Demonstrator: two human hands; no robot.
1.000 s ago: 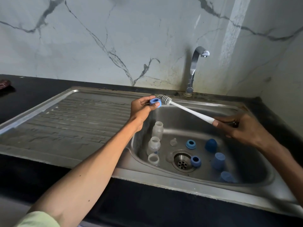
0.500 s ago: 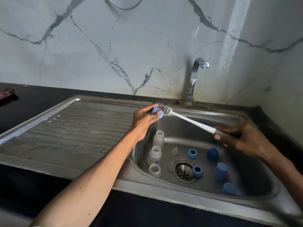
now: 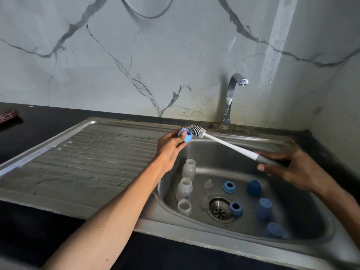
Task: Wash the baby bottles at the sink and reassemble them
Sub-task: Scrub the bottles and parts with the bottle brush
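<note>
My left hand [image 3: 170,147] pinches a light blue bottle ring [image 3: 186,135] above the sink's back left corner. My right hand [image 3: 288,168] holds the grey handle of a white bottle brush [image 3: 224,144], whose bristle head [image 3: 197,131] touches the ring's opening. In the steel sink basin [image 3: 214,158] lie three clear bottles [image 3: 188,168] [image 3: 184,189] [image 3: 184,206], a clear teat [image 3: 208,184], two blue rings [image 3: 229,187] [image 3: 236,208] and three blue caps [image 3: 253,188] [image 3: 264,208] [image 3: 275,229].
The tap [image 3: 230,98] stands behind the basin, with no water running. A ribbed steel drainboard [image 3: 78,160] stretches to the left. The drain [image 3: 219,208] sits mid-basin. A dark patterned object [image 3: 8,115] lies on the black counter at far left.
The camera has tilted up a little. The ring has turned in my left hand so its side wall shows, and the brush head stays against it.
</note>
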